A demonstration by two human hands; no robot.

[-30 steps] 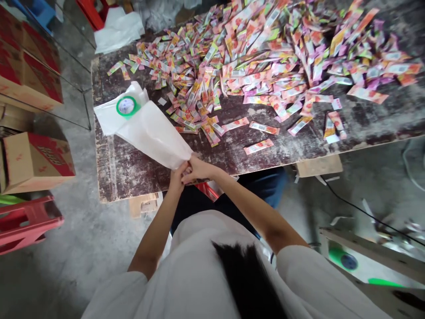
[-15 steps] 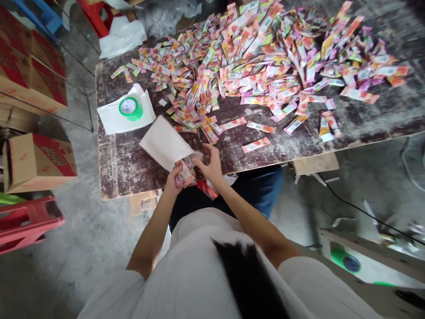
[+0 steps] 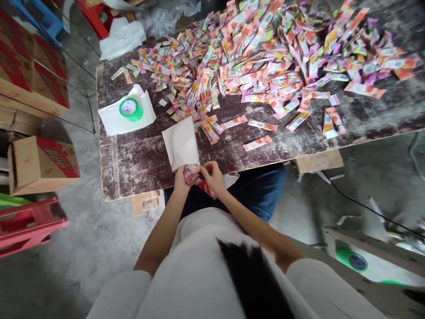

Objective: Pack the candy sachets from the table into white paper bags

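A white bag (image 3: 182, 144) lies at the table's front edge with its mouth toward me. A bundle of colourful stick sachets (image 3: 191, 174) sits at that mouth, its upper end hidden by the bag. My left hand (image 3: 181, 181) is wrapped round the bundle from the left, touching the bag's lower edge. From the other side, my right hand (image 3: 214, 178) is closed, thumb and fingertips pinching at the right corner of the mouth. What exactly lies between those fingertips is hard to see. Below, something red and clear plastic (image 3: 208, 189) rests over my lap.
A large heap of loose stick sachets (image 3: 245, 66) covers the far part of the dark worn table (image 3: 133, 164). Green tape (image 3: 131, 109) rests on white bags (image 3: 111, 119) at the left. Cartons (image 3: 43, 161) and a red stool (image 3: 31, 226) stand on the floor.
The white bag has swung from slanting leftward to nearly upright in view and moved right. The bundle is now at its mouth, and my right hand's fingers have closed in on the corner.
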